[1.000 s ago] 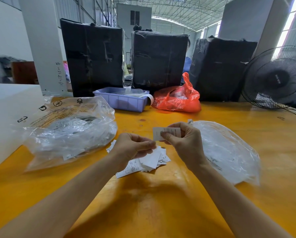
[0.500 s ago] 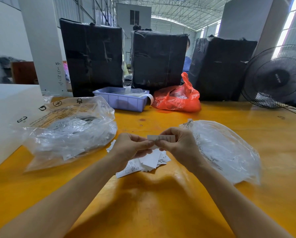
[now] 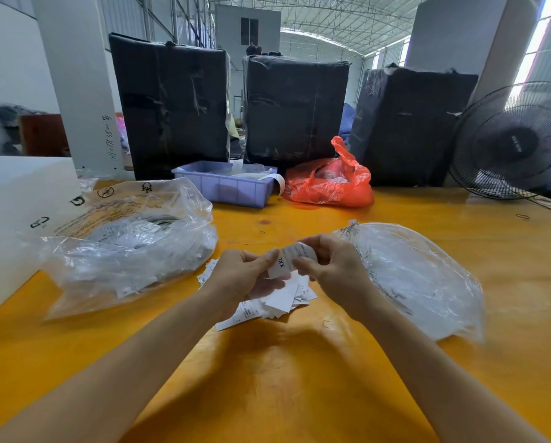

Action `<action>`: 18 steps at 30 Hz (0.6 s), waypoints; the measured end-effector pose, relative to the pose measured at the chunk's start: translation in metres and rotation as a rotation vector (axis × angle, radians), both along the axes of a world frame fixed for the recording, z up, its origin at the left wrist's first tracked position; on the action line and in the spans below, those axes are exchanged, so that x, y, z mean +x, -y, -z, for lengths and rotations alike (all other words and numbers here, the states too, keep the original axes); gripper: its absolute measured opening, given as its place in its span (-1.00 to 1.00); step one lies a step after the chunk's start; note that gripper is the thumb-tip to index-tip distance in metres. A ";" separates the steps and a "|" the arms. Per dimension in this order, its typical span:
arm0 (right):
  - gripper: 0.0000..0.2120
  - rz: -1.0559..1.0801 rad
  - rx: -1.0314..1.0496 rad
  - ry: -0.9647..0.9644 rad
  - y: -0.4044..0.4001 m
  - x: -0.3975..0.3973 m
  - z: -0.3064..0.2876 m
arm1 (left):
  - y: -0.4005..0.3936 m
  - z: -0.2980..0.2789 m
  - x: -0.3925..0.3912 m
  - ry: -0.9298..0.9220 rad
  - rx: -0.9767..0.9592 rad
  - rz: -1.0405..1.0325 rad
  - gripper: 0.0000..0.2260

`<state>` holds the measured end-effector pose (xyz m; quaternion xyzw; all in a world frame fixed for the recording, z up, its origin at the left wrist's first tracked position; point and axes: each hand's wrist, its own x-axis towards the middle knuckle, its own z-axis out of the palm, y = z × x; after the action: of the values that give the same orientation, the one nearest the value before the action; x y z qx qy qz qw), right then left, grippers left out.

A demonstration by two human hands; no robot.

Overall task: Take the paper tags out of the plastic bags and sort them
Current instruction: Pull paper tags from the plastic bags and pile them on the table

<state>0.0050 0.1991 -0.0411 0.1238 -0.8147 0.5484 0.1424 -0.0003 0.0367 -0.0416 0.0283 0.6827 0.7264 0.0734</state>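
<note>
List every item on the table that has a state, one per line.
Left hand: grip pinching the tag.
Right hand: grip pinching the tag.
Tag: bent, held above the pile.
Tag pile: loose on table.
Left bag: holds tags.
Red bag: bulging.

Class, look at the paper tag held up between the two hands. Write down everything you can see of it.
The paper tag is a small white slip, bent over at the top, with "XXL" printed sideways at its lower end and fine grey print above. The left hand pinches its lower left edge; the right hand pinches the rest. It is held above the loose pile of tags on the yellow table.
</note>
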 end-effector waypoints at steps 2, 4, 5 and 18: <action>-0.77 0.005 0.048 -0.010 0.001 -0.002 0.003 | -0.001 -0.001 0.001 0.007 -0.002 -0.007 -0.84; -0.72 0.001 0.061 -0.002 0.001 -0.002 0.004 | -0.001 -0.001 0.001 0.010 -0.007 -0.017 -0.85; -0.72 0.003 0.053 -0.002 0.001 -0.001 0.003 | -0.001 -0.001 0.001 0.012 -0.009 -0.022 -0.86; -0.79 0.137 -0.136 -0.176 -0.002 0.001 -0.005 | 0.002 -0.006 0.001 0.088 0.113 -0.004 -0.91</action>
<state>0.0061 0.2007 -0.0360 0.1055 -0.7664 0.5784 0.2586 0.0004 0.0346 -0.0356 -0.0011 0.6368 0.7645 0.1003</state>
